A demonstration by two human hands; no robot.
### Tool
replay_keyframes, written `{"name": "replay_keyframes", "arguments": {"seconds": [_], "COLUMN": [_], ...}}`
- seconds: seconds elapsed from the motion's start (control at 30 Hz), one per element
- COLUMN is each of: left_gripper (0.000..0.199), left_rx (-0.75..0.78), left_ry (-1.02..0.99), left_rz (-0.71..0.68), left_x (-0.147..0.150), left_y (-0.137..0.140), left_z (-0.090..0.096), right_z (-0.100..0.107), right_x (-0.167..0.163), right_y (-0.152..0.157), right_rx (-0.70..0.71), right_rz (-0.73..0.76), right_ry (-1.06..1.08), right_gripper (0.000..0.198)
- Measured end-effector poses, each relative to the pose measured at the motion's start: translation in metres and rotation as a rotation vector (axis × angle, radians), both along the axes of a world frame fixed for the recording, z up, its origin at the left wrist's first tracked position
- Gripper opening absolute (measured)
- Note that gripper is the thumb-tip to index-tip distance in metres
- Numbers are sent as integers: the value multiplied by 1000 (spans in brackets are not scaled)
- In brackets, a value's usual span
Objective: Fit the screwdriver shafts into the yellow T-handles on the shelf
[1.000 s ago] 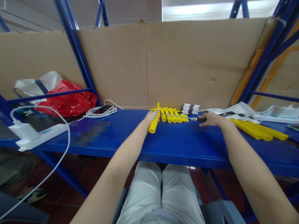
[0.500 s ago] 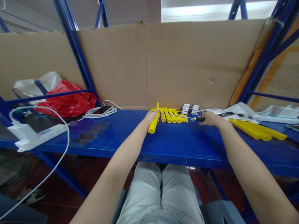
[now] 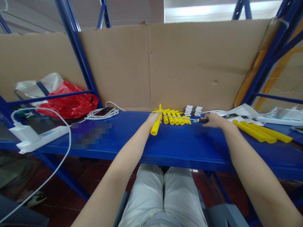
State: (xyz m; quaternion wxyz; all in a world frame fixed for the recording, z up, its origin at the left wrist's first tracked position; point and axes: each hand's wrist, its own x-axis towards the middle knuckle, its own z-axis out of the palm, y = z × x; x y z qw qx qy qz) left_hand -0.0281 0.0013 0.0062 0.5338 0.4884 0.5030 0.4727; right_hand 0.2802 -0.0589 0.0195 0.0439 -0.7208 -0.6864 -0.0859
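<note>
My left hand (image 3: pixel 154 118) is closed around a yellow tube (image 3: pixel 155 128) with smaller yellow prongs at its far end. In my right hand (image 3: pixel 211 120) is a screwdriver (image 3: pixel 192 119) with a black and yellow handle. Its long shaft points left and the tip meets the yellow tube near my left fingers; the exact contact is too small to make out. Behind the shaft, several yellow pieces (image 3: pixel 176 118) lie in a row on the blue table (image 3: pixel 180 145). A stack of white and black packets (image 3: pixel 193 110) stands beyond them.
Long yellow tubes (image 3: pixel 254 130) lie at the right beside a white power strip (image 3: pixel 281 120). At the left are a coiled white cable (image 3: pixel 101 113), a plugged-in charger (image 3: pixel 25 134) and a red plastic bag (image 3: pixel 71 101). A cardboard panel (image 3: pixel 184 66) closes off the back.
</note>
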Motion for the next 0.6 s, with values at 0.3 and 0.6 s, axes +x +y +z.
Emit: {"name": "replay_keyframes", "arguments": {"seconds": [0.3,0.6], "left_gripper": [23,21], "left_rx": [-8,2], "left_ry": [-13,-11], "left_rz": [8,4], "left_x": [0,1], "left_y": [1,-2], "left_z": [0,1], "right_z": [3,0], "right_x": [-2,3], "right_y": [-3,2], "right_rx": [-61,29], "right_rz": [38,-10], "right_ry": [49,-1], "right_gripper": [13,18]}}
